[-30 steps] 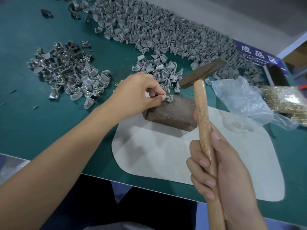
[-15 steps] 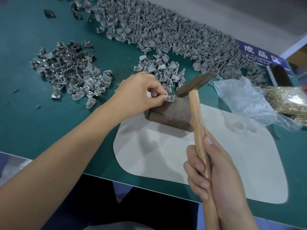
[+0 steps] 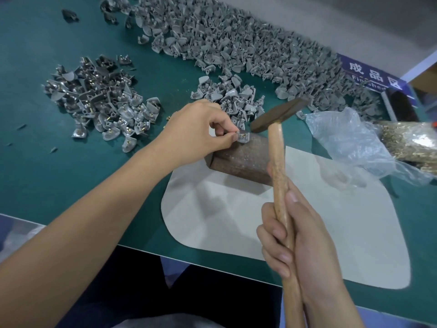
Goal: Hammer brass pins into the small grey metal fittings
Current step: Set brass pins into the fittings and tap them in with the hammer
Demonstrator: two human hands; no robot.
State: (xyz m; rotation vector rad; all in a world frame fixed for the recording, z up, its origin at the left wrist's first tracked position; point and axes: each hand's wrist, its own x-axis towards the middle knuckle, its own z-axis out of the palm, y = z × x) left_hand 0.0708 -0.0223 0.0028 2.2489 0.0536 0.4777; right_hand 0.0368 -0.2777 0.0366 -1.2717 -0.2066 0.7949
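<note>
Head view, looking down on a green surface: left hand (image 3: pixel 201 132) pinching a small grey fitting (image 3: pixel 243 138) between thumb and forefinger, held down on the far top edge of a brown block (image 3: pixel 243 159) that rests on a pale mat (image 3: pixel 295 223) near the surface's near edge. A glint of brass pin (image 3: pixel 238 133) at the fingertips, too small to tell how deep it sits. Right hand (image 3: pixel 298 235) wrapped around the wooden handle of the hammer (image 3: pixel 280 114), fingers curled tight, thumb laid along the shaft. Handle running from the near edge up toward the far side, almost straight away from the body; dark head lying crosswise, its left face just beside the fitting, on the fitting's right and slightly farther back. Whether face and fitting touch, hard to tell. Key relation, by judgement: strike line from the right, pinching fingers directly to the fitting's left, so very little margin between hammer face and fingertips. Fitting itself pale grey, curved like a small shell with a stubby boss, looking light and prone to skating on the block unless pinned down. Unworked grey fittings (image 3: pixel 236 43) heaped along the far edge, a smaller cluster (image 3: pixel 231 95) just behind the block. Toward the left edge, a separate pile (image 3: pixel 99 102) showing brass flecks, likely finished pieces. At the right edge, a clear plastic bag (image 3: pixel 350 143) and a bag of brass pins (image 3: pixel 411 143).
</note>
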